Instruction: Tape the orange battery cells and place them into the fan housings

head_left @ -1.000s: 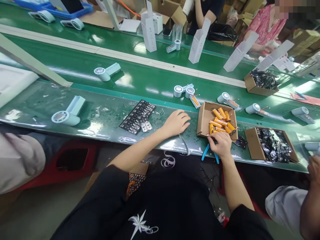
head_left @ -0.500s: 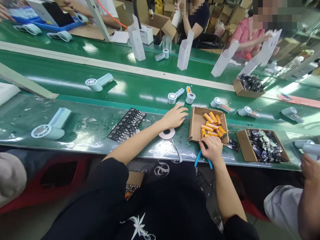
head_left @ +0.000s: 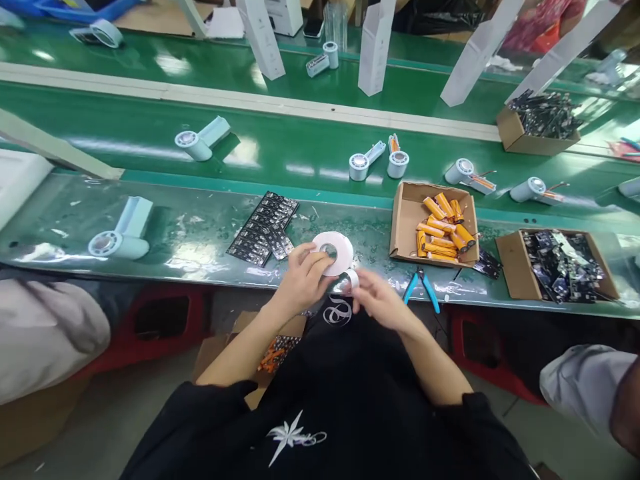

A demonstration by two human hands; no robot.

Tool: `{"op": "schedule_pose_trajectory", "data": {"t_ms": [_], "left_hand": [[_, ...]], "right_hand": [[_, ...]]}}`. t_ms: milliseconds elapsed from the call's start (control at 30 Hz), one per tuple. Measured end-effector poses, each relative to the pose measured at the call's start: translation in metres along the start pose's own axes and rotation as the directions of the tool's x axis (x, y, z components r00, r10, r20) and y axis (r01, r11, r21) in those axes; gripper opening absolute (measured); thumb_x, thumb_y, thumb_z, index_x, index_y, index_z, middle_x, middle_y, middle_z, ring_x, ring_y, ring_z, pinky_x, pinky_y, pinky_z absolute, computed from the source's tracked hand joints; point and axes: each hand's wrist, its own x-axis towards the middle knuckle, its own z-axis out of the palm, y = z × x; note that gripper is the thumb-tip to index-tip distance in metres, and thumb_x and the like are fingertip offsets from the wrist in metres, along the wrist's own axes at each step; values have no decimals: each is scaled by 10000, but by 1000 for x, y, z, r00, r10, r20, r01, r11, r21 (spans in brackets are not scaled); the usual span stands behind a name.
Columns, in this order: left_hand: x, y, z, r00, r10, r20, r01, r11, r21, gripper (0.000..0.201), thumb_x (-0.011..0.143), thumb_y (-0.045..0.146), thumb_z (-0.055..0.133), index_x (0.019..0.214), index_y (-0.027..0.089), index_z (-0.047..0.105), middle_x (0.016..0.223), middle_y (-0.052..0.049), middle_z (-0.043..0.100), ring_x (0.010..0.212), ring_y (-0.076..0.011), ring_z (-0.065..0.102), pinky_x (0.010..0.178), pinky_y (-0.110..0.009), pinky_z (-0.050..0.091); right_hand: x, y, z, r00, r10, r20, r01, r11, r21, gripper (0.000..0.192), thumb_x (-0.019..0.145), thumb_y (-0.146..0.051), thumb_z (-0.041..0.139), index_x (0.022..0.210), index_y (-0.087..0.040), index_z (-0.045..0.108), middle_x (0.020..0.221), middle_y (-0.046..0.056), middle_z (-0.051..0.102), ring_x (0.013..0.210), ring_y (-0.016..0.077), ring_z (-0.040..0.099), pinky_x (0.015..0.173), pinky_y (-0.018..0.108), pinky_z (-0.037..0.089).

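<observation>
White tape roll (head_left: 331,254) sits in my left hand (head_left: 303,280), fingers curled round its rim, held just above the near edge of the green workbench (head_left: 200,233). My right hand (head_left: 377,298) is close beside it; thumb and forefinger are pressed together on the loose white end of the tape (head_left: 350,280), just below the roll. Both hands hover over the bench's near edge, in front of my black shirt.

Right of my right hand, blue-handled cutters (head_left: 423,287) lie flat at the near edge. Beyond them an open cardboard box (head_left: 403,223) holds orange battery cells (head_left: 443,227). Further right, a second cardboard box (head_left: 510,260) holds dark small parts. Left of the roll, a black panel of circuit boards (head_left: 263,227) lies flat on the bench. Near the bench's left end, one pale blue handheld fan (head_left: 123,233) lies on its side.

On the belt (head_left: 300,150) behind: more fans, one at left (head_left: 200,140), two close together mid-belt (head_left: 377,160), two more at right (head_left: 467,175). Far side: upright white cartons (head_left: 375,47), another box of dark parts (head_left: 537,123).
</observation>
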Motion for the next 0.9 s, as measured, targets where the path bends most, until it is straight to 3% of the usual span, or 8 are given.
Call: {"op": "schedule_pose_trajectory", "data": {"t_ms": [100,167,267,333,400,500,667,900], "left_hand": [[1,-5,-8,999,-23,-37,23,1000,3,255,994,280,696,1243,224,683,1246,-153,677,1429,-381,477,1192,-626,505],[-2,-11,-11,997,-61,-41,61,998,-8,179,977,242,697,1154,246,722,1251,-148,665,1476,-391,435,1203,-635,502],[-5,-7,-9,997,-50,-64,46,997,-60,84,978,201,682,1004,263,732,1242,-126,686,1496,-385,425,1174,-630,534],[-5,4,-3,999,48,-16,-50,990,-134,93,993,191,671,1020,255,732,1235,-111,723,1435,-360,492,1147,-603,561],[-1,19,4,982,163,90,-138,962,-237,195,1001,160,647,1145,249,745,1248,-98,757,1349,-324,573,1130,-562,580],[6,37,9,944,238,230,-138,915,-379,441,978,89,594,1366,260,715,1343,-86,763,1328,-294,617,1158,-541,570],[9,46,1,891,309,331,-85,832,-549,496,973,127,614,1439,279,691,1418,-69,744,1437,-289,558,1210,-497,545],[6,43,2,914,122,386,-7,958,-287,384,1028,195,651,1409,215,693,1266,-108,773,1166,-280,670,1008,-450,606]], "right_hand": [[-4,-3,17,975,91,201,-97,995,20,517,1085,-636,579,976,-169,771,735,35,748,538,139,606,571,255,505],[-10,-11,10,944,76,320,-48,994,-93,463,1111,-522,585,860,-180,771,721,22,754,555,135,639,618,248,507],[-14,-20,-13,838,89,538,83,954,-287,309,1101,-360,641,890,-202,803,765,4,776,654,144,704,686,238,499],[-12,-21,-25,854,106,509,107,922,-372,274,1104,-315,646,915,-208,812,800,7,783,727,156,721,731,244,503],[-8,-18,-30,920,83,383,100,895,-434,314,1127,-319,614,903,-204,801,832,25,781,782,173,721,774,263,519],[-9,-16,-26,949,-46,312,192,869,-457,352,1154,-370,573,915,-204,771,883,57,771,863,210,720,844,315,553],[-33,-32,-17,914,-295,279,387,838,-385,233,1158,-307,554,1081,-219,755,1084,103,800,1095,259,738,1047,429,568],[-50,-43,-15,819,-371,438,493,845,-206,293,1151,-330,581,914,-225,717,820,45,771,895,232,743,906,406,574]]}}
